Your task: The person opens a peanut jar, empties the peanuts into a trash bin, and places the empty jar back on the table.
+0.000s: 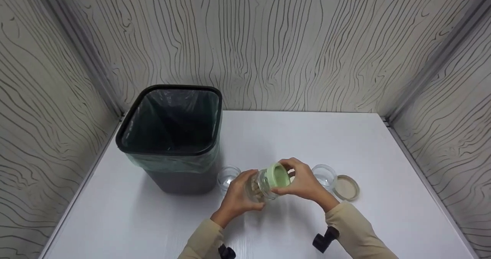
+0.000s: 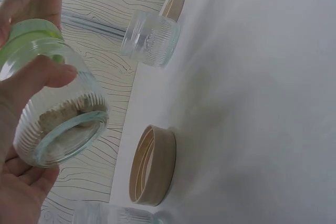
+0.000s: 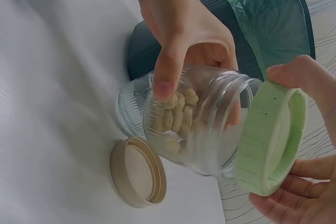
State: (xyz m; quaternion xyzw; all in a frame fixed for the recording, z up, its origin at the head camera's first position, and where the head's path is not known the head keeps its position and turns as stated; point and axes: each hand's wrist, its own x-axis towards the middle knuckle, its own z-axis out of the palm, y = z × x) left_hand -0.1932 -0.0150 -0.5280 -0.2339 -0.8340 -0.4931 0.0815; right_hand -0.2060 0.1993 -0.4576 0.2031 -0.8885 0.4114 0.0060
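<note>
My left hand (image 1: 238, 195) grips a clear ribbed glass jar (image 3: 210, 135) round its body, tilted on its side above the table. Several peanuts in the shell (image 3: 181, 115) lie inside it. With thumb and fingers, my right hand (image 1: 303, 180) holds a light green lid (image 3: 257, 140) by its rim at the jar's mouth. Whether the lid is threaded on or only against the mouth, I cannot tell. In the left wrist view the jar's base (image 2: 73, 135) faces the camera.
A dark bin (image 1: 188, 180) with a green liner stands at the left. Beside it is an empty-looking glass jar (image 1: 228, 176). Another glass jar (image 1: 325, 176) and a beige lid (image 1: 346, 188) are at the right. A second beige lid (image 2: 152, 166) lies near the left jar.
</note>
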